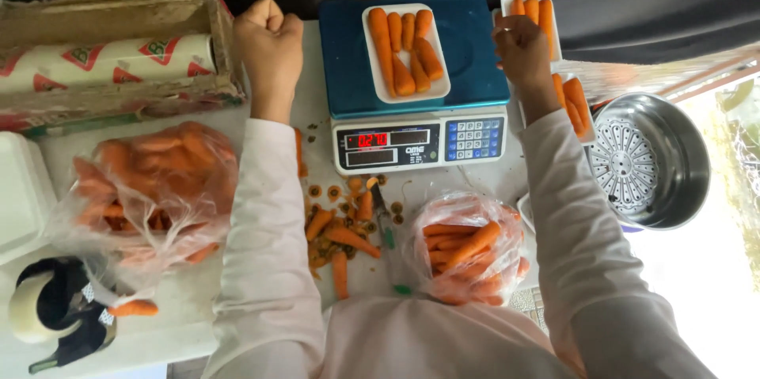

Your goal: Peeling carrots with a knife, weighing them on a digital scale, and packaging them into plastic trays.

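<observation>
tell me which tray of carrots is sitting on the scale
The white tray of carrots in the middle, on the blue scale; the other trays lie at the picture's right.

Beside the scale (pixel 416 82), with its smooth blue plastic platform and a matt white foam tray (pixel 405 54), a glossy steel pot (pixel 657 161) shone at one end, while a rough, worn wooden box (pixel 119 46) held a glossy film roll (pixel 107 62) at the other, and thin, crinkled clear plastic bags (pixel 150 189) lay nearer the person.

Bright daylight blows out the lower right corner, top stays dark, focus sharp, slight wide-angle bending at edges
</observation>
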